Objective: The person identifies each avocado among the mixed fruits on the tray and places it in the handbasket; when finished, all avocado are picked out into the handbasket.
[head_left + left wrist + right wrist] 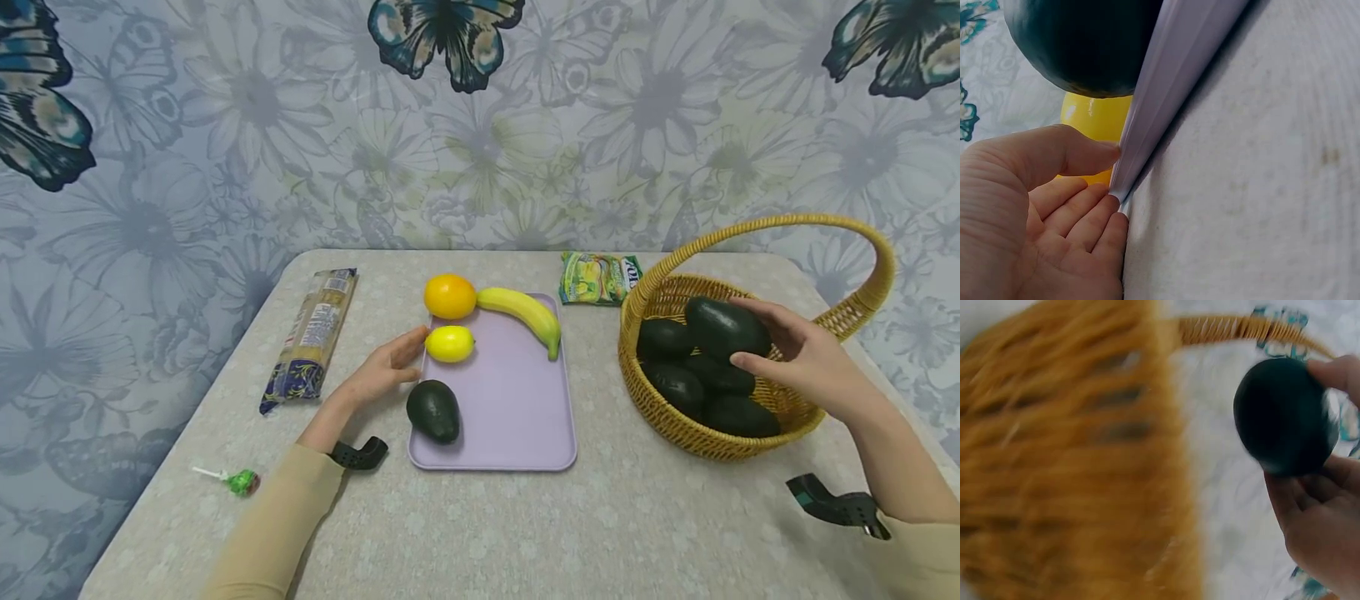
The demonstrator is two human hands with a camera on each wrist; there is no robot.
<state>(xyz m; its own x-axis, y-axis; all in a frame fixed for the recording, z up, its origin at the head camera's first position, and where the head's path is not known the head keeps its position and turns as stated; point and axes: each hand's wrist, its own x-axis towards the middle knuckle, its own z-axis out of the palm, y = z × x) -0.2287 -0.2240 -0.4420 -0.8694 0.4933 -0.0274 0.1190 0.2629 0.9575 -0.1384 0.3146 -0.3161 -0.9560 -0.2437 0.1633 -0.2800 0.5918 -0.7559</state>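
Note:
My right hand [806,354] grips a dark green avocado [726,327] over the wicker basket [645,400], thumb on one side and fingers on the other. In the right wrist view the held avocado [1285,417] shows above the basket rim. Several more avocados [673,387] lie inside the basket. My left hand [382,367] is at the left edge of the lilac tray [510,408], its fingers extended and fingertips right at the rim [1124,153]. On the tray are a lemon [450,343], a banana [525,313] and one avocado [433,412]; an orange [450,297] sits at its top left corner.
A pack of pasta [313,337] lies on the table left of the tray. Nearer the front left is a lollipop [242,482] in a green wrapper. A green and yellow packet [598,278] lies behind, next to the basket. The basket's tall handle [795,221] arches over it.

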